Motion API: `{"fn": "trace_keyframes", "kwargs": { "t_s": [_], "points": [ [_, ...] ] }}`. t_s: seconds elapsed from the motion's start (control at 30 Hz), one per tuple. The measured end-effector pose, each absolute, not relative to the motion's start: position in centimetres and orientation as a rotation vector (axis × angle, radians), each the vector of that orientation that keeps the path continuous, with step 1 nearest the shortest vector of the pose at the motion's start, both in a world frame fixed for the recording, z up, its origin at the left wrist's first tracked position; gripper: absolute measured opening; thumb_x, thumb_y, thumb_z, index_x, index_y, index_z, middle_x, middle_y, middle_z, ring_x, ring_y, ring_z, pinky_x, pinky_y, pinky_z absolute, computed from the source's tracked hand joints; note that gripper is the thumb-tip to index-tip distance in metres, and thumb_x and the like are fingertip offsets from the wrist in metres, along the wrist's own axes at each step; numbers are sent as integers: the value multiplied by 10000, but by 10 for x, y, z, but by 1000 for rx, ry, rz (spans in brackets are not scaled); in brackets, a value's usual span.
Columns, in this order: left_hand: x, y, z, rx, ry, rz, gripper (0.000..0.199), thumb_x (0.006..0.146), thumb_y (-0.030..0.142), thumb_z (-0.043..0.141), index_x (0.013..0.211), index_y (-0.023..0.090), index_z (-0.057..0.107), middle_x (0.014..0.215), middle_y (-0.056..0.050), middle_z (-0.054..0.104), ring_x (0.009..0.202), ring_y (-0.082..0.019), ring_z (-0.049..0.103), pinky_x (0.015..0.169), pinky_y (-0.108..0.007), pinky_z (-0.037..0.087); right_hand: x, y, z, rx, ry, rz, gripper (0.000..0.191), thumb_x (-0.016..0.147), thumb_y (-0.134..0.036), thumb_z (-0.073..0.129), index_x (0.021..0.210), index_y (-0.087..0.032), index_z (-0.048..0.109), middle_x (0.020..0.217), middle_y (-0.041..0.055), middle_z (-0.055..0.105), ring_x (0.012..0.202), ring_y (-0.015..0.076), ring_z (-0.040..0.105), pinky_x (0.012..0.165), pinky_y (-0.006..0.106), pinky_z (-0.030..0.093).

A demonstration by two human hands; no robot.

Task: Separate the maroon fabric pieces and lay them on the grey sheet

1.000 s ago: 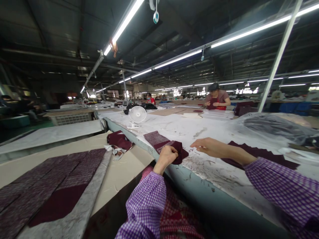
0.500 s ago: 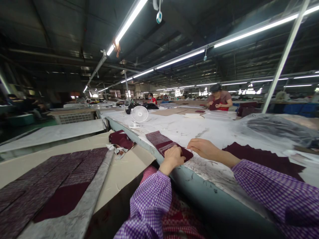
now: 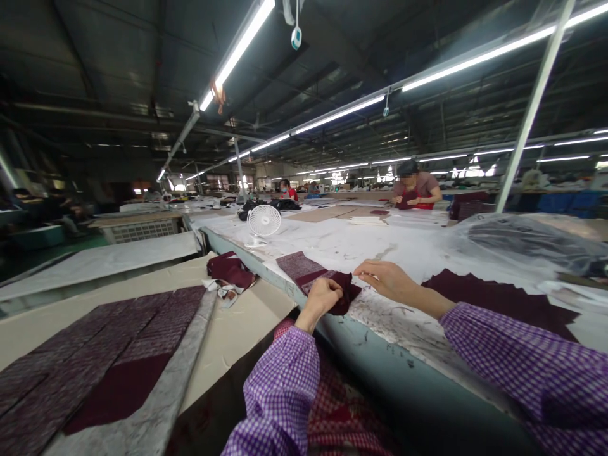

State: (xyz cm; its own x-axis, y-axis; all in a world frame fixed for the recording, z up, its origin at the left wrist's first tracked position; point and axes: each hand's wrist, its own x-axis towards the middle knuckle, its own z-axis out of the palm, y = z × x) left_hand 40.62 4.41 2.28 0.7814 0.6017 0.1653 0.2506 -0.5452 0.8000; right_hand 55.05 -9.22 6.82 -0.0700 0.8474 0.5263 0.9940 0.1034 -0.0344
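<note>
A maroon fabric piece (image 3: 298,266) with a speckled section lies at the edge of the white-topped table. My left hand (image 3: 321,300) is closed on its near part, where the plain maroon end is lifted and bunched up. Just right of that bunched end is my right hand (image 3: 386,280), thumb and forefinger brought together in a pinch. Whatever is between those fingertips is too small to make out. A flat maroon piece with a zigzag edge (image 3: 494,297) lies on the table beyond my right forearm.
Speckled maroon panels (image 3: 123,329) lie in rows on a lower board at left, beside crumpled maroon scraps (image 3: 230,271). A small white fan (image 3: 265,221) stands on the table. Clear plastic sheeting (image 3: 532,244) is piled at right. A co-worker (image 3: 418,190) holds maroon cloth across the table.
The plain end of the fabric, flat before, is now raised and crumpled. My left hand has turned into a pinch on it, and my right fingers have drawn together.
</note>
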Motion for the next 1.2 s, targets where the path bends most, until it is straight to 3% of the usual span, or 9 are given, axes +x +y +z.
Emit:
{"fn": "trace_keyframes", "kwargs": {
  "t_s": [0.23, 0.4, 0.53, 0.63, 0.7, 0.8, 0.93, 1.1, 1.2],
  "points": [
    [410, 49, 15, 2034, 628, 614, 172, 665, 105, 530, 715, 136, 692, 648, -17, 653, 610, -110, 561, 583, -192, 429, 541, -90, 60, -1674, -2149, -529, 298, 916, -173, 345, 965, -181, 639, 951, 80, 633, 902, 175, 576, 819, 313, 456],
    [410, 50, 15, 2014, 619, 612, 135, 663, 104, 545, 689, 140, 672, 632, -7, 630, 598, -106, 549, 588, -197, 429, 537, -87, 58, -1722, -2218, -687, 259, 882, -148, 408, 995, -180, 639, 1061, 94, 599, 958, 205, 543, 840, 344, 426],
    [412, 51, 13, 1972, 618, 615, 114, 678, 114, 552, 701, 138, 661, 623, -1, 610, 588, -100, 535, 569, -193, 420, 543, -92, 56, -1997, -2333, -686, 211, 837, -132, 466, 866, -200, 664, 952, 81, 610, 888, 218, 553, 789, 352, 416],
    [414, 53, 10, 1918, 607, 603, 120, 683, 98, 545, 723, 134, 653, 597, 9, 590, 554, -93, 521, 555, -193, 419, 550, -99, 63, -2292, -2269, -444, 214, 801, -123, 489, 897, -210, 659, 879, 68, 630, 806, 202, 586, 706, 313, 428],
    [414, 55, 9, 1878, 593, 598, 114, 678, 84, 551, 715, 134, 647, 583, 16, 584, 546, -91, 521, 563, -194, 428, 551, -103, 73, -2472, -2153, -330, 188, 802, -145, 486, 822, -205, 663, 808, 67, 638, 727, 193, 595, 637, 291, 420],
    [414, 55, 8, 1803, 577, 621, 81, 655, 71, 587, 659, 139, 632, 570, 22, 582, 556, -89, 525, 597, -195, 443, 544, -102, 86, -2297, -2075, -406, 222, 852, -200, 447, 762, -185, 649, 817, 79, 639, 725, 180, 590, 655, 286, 424],
    [412, 49, 8, 1655, 547, 689, 77, 648, 74, 616, 619, 144, 602, 537, 38, 556, 537, -80, 512, 616, -198, 456, 532, -83, 75, -1888, -2214, -284, 235, 870, -191, 418, 796, -158, 639, 826, 70, 645, 765, 165, 588, 737, 278, 437],
    [396, 56, 11, 1384, 490, 840, 67, 725, 114, 548, 665, 143, 554, 564, 29, 552, 501, -67, 506, 574, -189, 455, 528, -60, 39, -1933, -2260, -350, 319, 917, -254, 396, 1130, -145, 607, 1025, 116, 658, 944, 204, 588, 881, 364, 410],
    [376, 75, 15, 1142, 447, 981, 79, 768, 133, 499, 701, 154, 537, 649, 4, 591, 613, -74, 569, 663, -192, 481, 525, -58, 36, -1890, -2326, -395, 341, 944, -282, 372, 1185, -167, 584, 1088, 117, 645, 1020, 211, 557, 913, 395, 382]
  ]
}}
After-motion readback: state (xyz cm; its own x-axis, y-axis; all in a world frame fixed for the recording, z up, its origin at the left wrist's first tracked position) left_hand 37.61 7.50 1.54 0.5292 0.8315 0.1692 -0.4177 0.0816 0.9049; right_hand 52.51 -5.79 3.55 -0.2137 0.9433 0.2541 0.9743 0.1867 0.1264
